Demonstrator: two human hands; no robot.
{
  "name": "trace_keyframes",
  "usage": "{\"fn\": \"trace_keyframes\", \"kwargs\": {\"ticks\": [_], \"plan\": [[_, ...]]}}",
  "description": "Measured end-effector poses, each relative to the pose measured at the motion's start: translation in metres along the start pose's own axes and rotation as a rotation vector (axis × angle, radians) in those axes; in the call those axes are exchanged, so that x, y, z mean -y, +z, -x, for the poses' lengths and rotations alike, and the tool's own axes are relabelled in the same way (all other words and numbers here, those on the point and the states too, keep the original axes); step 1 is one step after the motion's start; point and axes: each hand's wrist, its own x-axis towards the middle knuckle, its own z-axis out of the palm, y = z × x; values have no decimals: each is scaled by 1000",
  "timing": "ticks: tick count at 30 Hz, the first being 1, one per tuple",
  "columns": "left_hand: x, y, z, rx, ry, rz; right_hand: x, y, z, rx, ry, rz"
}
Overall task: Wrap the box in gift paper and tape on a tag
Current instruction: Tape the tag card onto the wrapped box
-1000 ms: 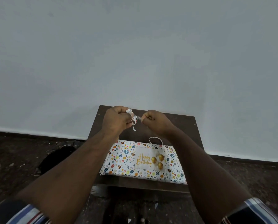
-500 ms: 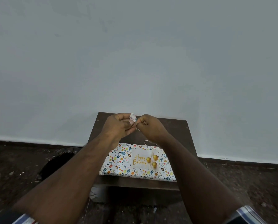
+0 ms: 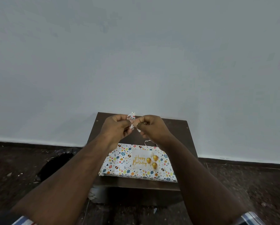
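From the head view, the left hand [image 3: 118, 127] and the right hand [image 3: 152, 128] are curled and pinch a crumpled scrap of paper [image 3: 132, 117] up high, likely to squash it, while the wrapped box [image 3: 119, 163] with its tag [image 3: 142, 160] lies flat on the surface [image 3: 176, 135] below them.

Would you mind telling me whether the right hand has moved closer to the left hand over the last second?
Yes. The right hand closed leftward onto the left hand above the table's far edge.

Tag [image 3: 143, 161] on wrapped box [image 3: 119, 164]; box on table [image 3: 176, 132]; wall [image 3: 136, 54] behind.
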Motion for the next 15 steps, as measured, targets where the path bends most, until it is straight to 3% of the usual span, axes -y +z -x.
{"fn": "trace_keyframes", "kwargs": {"ticks": [9,15], "plan": [[-1,-1,2,-8,-5,65,-6,4,7,-26,88,-299],[-2,3,0,-52,41,14,-8,5,6,-109,87,-329]]}}
